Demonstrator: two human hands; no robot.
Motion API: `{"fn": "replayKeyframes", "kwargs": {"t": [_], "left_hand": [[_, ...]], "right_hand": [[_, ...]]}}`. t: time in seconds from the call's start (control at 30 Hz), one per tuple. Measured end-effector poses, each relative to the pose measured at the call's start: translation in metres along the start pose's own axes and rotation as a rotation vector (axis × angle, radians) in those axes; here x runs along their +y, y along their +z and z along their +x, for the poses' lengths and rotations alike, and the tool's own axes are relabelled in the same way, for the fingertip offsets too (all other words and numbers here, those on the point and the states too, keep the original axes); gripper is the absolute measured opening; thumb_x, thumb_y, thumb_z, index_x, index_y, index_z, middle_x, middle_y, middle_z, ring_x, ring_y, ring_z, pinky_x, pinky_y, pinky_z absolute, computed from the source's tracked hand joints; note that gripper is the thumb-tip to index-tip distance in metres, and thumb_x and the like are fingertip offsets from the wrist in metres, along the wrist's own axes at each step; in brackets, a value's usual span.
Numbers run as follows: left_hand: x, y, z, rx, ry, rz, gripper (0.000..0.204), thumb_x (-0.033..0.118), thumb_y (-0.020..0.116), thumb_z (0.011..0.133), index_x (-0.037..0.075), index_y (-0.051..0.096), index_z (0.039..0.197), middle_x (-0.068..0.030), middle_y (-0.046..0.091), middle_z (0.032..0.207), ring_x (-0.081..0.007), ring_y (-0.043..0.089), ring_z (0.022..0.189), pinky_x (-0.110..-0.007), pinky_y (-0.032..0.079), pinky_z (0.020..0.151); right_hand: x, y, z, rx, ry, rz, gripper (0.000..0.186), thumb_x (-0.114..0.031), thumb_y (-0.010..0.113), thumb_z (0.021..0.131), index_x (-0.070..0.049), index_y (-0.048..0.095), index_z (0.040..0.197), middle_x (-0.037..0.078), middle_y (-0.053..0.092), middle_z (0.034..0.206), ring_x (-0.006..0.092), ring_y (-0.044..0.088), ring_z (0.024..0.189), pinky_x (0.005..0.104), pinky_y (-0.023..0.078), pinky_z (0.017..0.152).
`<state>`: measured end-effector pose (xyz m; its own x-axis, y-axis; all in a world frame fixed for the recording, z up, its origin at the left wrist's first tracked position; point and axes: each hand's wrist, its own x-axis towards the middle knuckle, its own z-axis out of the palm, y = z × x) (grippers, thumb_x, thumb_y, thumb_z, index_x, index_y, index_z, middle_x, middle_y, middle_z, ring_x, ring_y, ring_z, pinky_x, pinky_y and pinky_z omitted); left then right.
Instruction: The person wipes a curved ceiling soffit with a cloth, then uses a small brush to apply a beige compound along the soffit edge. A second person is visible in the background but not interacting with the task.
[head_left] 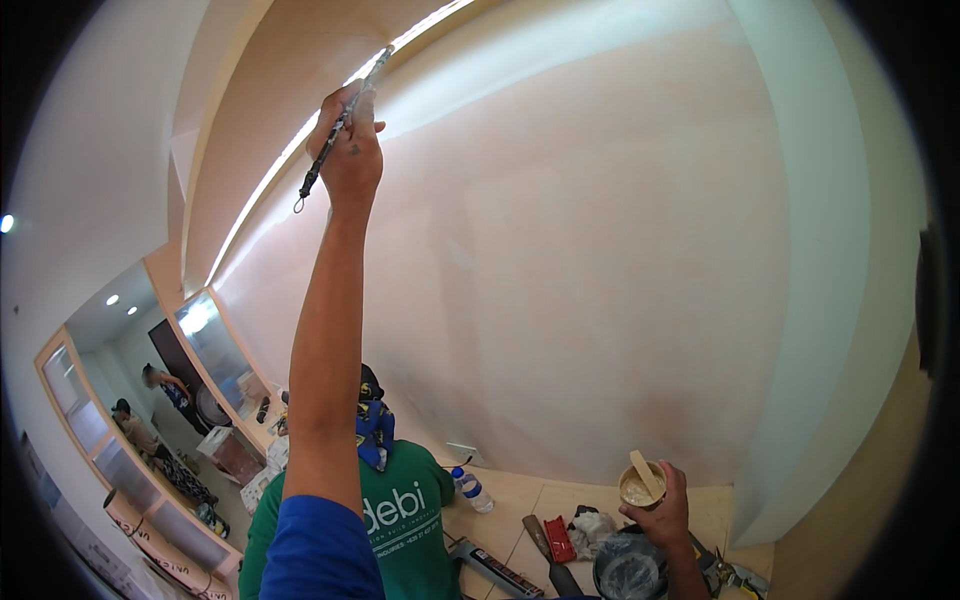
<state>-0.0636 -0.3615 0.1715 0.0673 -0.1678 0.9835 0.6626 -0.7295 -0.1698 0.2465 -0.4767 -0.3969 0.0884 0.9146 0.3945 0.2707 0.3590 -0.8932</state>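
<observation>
The left hand (350, 150) is raised high overhead, its grip closed around the dark handle of a slim brush (342, 122), fingers wrapped about the lower middle of the shaft so the loop end hangs below the fist and the tip reaches up to the seam where the pale wall (600, 280) meets the lit ceiling edge (300, 140). The right hand (662, 512) is low, near the lower edge of the view, its grip closed around a small round cup of pale paste (640, 488), with a flat wooden stick (645, 472) standing tilted in it. The work in hand looks like touching up or filling along that upper seam. To do it well, I judge the brush should stay light on the surface, with the wrist rather than the whole arm guiding the tip along the line, because the arm is at full stretch and will tire and wobble. The cup wants to be kept level so the paste does not slide out. Below, a person in a green shirt (405, 520) crouches just beside the raised arm, so drips could fall that way. Tools, a plastic bottle (470, 490) and a dark bucket (630, 570) lie on the floor (520, 500) by the wall's foot.
</observation>
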Motion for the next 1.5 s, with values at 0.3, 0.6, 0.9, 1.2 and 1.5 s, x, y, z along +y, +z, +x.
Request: {"fn": "replayKeyframes", "kwargs": {"t": [0.3,0.6,0.9,1.2,1.5], "left_hand": [[0.008,-0.007,0.004,0.057,0.008,-0.026,0.019,0.007,0.064,0.106,-0.003,0.066,0.122,-0.0133,0.078,0.108,-0.0165,0.077,0.100,-0.028,0.067,0.071],[0.020,-0.017,0.007,0.069,0.058,-0.001,0.019,0.005,0.062,0.106,-0.004,0.065,0.122,-0.0156,0.078,0.109,-0.0187,0.077,0.101,-0.028,0.067,0.072],[0.026,-0.019,0.006,0.088,0.077,0.001,0.019,0.007,0.063,0.106,-0.003,0.065,0.122,-0.0161,0.078,0.110,-0.0196,0.077,0.104,-0.028,0.067,0.071],[0.020,-0.020,0.002,0.085,0.057,-0.017,0.019,0.005,0.062,0.106,-0.004,0.065,0.122,-0.0161,0.078,0.109,-0.0208,0.077,0.106,-0.029,0.067,0.071],[0.018,-0.014,0.008,0.077,0.041,-0.025,0.018,0.004,0.062,0.106,-0.004,0.065,0.122,-0.0176,0.077,0.112,-0.0218,0.077,0.107,-0.029,0.068,0.072]], "right_hand": [[0.002,0.002,0.004,-0.005,0.001,0.025,0.103,-0.026,0.100,0.064,0.000,0.046,0.148,0.021,0.051,0.140,0.0387,0.054,0.132,0.0475,0.045,0.113],[-0.001,0.003,0.006,-0.003,-0.030,0.001,0.105,-0.029,0.100,0.065,0.003,0.045,0.147,0.022,0.051,0.139,0.0391,0.054,0.132,0.0480,0.045,0.113],[0.002,0.002,0.005,-0.003,-0.034,-0.017,0.104,-0.028,0.100,0.065,0.004,0.044,0.147,0.022,0.050,0.139,0.0391,0.053,0.132,0.0475,0.045,0.113],[-0.001,0.000,0.004,-0.009,-0.002,-0.003,0.105,-0.026,0.100,0.065,0.003,0.043,0.149,0.022,0.049,0.141,0.0390,0.053,0.133,0.0472,0.045,0.113],[0.005,0.001,0.005,0.000,-0.018,-0.011,0.105,-0.027,0.101,0.065,0.003,0.044,0.148,0.022,0.050,0.140,0.0391,0.053,0.132,0.0477,0.045,0.113]]}}
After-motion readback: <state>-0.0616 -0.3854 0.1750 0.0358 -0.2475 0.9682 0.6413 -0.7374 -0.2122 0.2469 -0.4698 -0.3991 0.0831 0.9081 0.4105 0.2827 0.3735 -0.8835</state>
